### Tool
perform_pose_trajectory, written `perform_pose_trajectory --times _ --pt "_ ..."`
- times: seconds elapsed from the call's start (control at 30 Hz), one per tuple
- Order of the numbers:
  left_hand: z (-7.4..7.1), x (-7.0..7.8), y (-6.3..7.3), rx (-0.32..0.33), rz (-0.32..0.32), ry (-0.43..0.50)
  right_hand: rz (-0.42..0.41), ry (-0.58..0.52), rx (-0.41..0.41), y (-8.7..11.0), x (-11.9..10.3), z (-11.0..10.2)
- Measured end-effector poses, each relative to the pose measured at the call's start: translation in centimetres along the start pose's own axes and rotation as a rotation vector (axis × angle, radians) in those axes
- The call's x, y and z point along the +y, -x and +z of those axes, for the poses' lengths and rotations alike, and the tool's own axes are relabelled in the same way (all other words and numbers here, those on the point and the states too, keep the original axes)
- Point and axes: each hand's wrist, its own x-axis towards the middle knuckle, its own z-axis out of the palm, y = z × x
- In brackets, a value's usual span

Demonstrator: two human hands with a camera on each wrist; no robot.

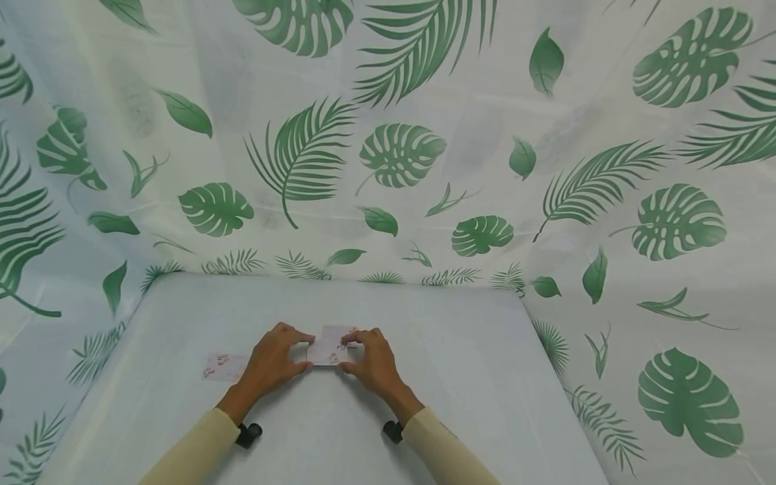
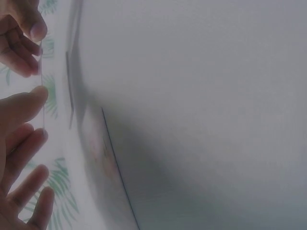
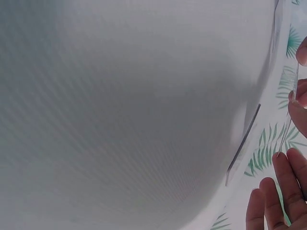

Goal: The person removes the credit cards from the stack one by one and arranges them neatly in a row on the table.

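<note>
In the head view, a small thin pale-pink floral card (image 1: 324, 353) is held between both hands. My left hand (image 1: 274, 353) pinches its left edge between thumb and fingers, and my right hand (image 1: 377, 360) pinches the right edge. Both wrist views show this card (image 2: 43, 115) nearly edge-on, raised above the table. Behind it in the head view, part of another pale floral piece (image 1: 335, 330) shows, the rest covered. A similar floral card (image 1: 223, 366) lies left of my left hand, partly hidden by it.
All this is over a white-covered table (image 1: 455, 377). A white curtain with green leaf prints (image 1: 400, 222) hangs behind the table and along both sides. Dark wrist cameras (image 1: 248, 435) sit below the wrists.
</note>
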Motion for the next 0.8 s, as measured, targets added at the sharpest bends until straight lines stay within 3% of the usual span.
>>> perform_pose_trajectory --times 0.8 --pt "0.5 -0.1 1.5 -0.031 -0.013 0.026 0.037 0.032 -0.017 1.2 -0.3 0.8"
